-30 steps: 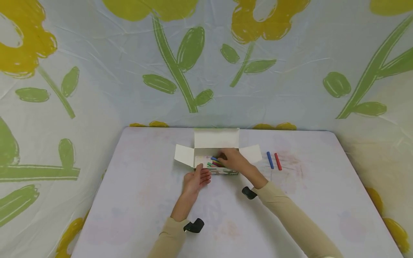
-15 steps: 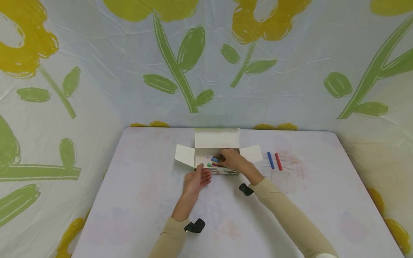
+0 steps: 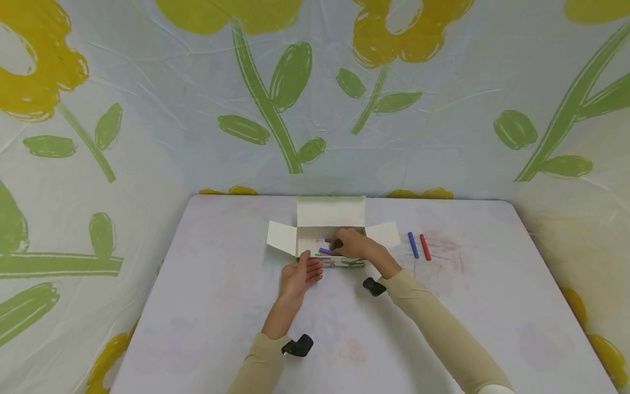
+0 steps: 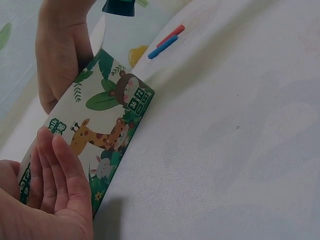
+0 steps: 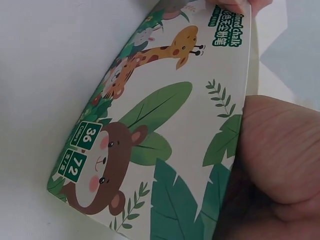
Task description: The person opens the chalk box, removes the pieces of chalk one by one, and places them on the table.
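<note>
An open box of coloured chalk (image 3: 344, 262) stands at the back of the table, its animal-printed front towards me. My left hand (image 3: 297, 273) holds the front wall near the left corner, thumb over the rim and fingers along the print (image 4: 60, 170). My right hand (image 3: 355, 244) reaches down into the box with curled fingers. A blue chalk stick (image 3: 325, 251) sticks out to the left from its thumb and fingers. Other chalk there is mostly hidden, and the wrist views do not show the fingertips. In the right wrist view the box front (image 5: 165, 115) covers them.
A blue chalk stick (image 3: 413, 245) and a red one (image 3: 425, 247) lie on the table right of the box. The white side flaps (image 3: 282, 237) spread outwards and the lid (image 3: 331, 211) stands up behind. A flower-printed curtain (image 3: 197, 109) surrounds the table (image 3: 221, 328).
My right hand has shifted slightly within the box. The blue chalk by its fingertips sits lower and at another angle, and fewer coloured sticks show. The left hand has stayed put.
</note>
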### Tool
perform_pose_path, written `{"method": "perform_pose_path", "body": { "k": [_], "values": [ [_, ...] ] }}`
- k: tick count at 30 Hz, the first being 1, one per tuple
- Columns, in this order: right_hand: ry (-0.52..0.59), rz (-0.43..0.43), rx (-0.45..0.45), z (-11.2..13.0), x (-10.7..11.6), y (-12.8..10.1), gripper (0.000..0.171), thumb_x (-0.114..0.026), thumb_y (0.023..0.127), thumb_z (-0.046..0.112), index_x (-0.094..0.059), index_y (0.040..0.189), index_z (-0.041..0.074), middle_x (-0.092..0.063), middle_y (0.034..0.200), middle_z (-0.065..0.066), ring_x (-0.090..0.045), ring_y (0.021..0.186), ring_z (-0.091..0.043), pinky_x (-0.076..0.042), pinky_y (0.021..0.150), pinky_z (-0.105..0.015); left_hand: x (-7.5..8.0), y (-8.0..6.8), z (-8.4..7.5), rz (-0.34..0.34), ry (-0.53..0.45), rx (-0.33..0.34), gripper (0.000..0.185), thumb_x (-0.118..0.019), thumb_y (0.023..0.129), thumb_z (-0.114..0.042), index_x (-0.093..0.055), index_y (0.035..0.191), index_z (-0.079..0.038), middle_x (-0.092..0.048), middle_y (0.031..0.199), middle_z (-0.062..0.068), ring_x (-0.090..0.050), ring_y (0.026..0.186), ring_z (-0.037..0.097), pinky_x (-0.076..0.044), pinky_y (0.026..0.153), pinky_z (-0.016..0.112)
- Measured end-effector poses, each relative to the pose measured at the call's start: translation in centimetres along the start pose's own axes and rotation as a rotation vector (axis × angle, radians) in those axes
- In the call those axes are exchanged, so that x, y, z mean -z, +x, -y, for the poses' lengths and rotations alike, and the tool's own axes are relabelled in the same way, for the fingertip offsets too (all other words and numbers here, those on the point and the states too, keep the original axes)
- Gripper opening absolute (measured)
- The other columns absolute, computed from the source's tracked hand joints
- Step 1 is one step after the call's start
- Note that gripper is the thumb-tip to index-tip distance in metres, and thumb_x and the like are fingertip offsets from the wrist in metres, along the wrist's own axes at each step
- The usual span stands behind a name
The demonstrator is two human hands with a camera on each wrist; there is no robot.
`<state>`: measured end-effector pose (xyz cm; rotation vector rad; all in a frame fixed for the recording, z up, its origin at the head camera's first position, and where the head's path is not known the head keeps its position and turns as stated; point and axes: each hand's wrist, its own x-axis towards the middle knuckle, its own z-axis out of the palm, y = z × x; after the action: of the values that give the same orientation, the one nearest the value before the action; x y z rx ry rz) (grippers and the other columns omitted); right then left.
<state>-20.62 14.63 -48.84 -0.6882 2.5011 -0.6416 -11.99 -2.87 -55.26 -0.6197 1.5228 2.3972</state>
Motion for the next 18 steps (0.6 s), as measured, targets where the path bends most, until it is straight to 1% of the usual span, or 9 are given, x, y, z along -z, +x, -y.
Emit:
{"method": "perform_pose_path", "body": {
  "k": [3,5,10,14,18],
  "values": [
    [0.003,0.016,0.019,-0.24,0.08,0.0,0.015,-0.07,0.098,0.009,-0.07,0.105,-0.004,-0.066,0.096,-0.009,-0.06,0.087,-0.02,-0.054,0.079,-0.035,-0.03,-0.01,0.02,-0.001,0.002,-0.002,0.04,-0.059,0.105,-0.031,-0.069,0.1,0.007,-0.072,0.082,0.006,-0.07,0.071,0.011,-0.061,0.07,0.024],
    [0.009,0.025,0.028,-0.37,0.16,0.04,0.016,-0.07,0.098,0.008,-0.07,0.108,-0.004,-0.066,0.099,-0.01,-0.059,0.089,-0.021,-0.054,0.082,-0.036,-0.03,-0.04,0.02,0.0,0.003,-0.004,0.04,-0.059,0.105,-0.031,-0.069,0.1,0.008,-0.072,0.082,0.006,-0.07,0.071,0.011,-0.062,0.07,0.024],
    [0.049,0.05,0.074,-0.62,0.29,0.16,0.018,-0.069,0.097,0.003,-0.071,0.112,-0.007,-0.07,0.107,-0.016,-0.065,0.097,-0.024,-0.056,0.089,-0.039,0.01,-0.09,0.08,-0.002,0.006,-0.003,0.041,-0.059,0.105,-0.031,-0.069,0.101,0.008,-0.072,0.082,0.006,-0.07,0.072,0.011,-0.061,0.071,0.024],
    [0.043,0.055,0.121,-0.6,0.37,0.13,0.017,-0.069,0.097,0.0,-0.071,0.112,-0.007,-0.071,0.106,-0.016,-0.065,0.095,-0.023,-0.057,0.087,-0.037,0.02,-0.23,0.07,0.003,0.004,-0.008,0.043,-0.061,0.105,-0.032,-0.069,0.104,0.01,-0.073,0.083,0.006,-0.07,0.073,0.011,-0.062,0.072,0.024],
    [0.027,0.031,0.158,-0.62,0.43,-0.2,0.02,-0.069,0.097,0.002,-0.07,0.115,-0.007,-0.07,0.107,-0.015,-0.064,0.095,-0.023,-0.057,0.088,-0.038,0.02,-0.4,-0.04,0.013,0.007,-0.007,0.046,-0.061,0.105,-0.034,-0.068,0.108,0.012,-0.073,0.085,0.007,-0.07,0.074,0.011,-0.062,0.074,0.025]
  ]
}}
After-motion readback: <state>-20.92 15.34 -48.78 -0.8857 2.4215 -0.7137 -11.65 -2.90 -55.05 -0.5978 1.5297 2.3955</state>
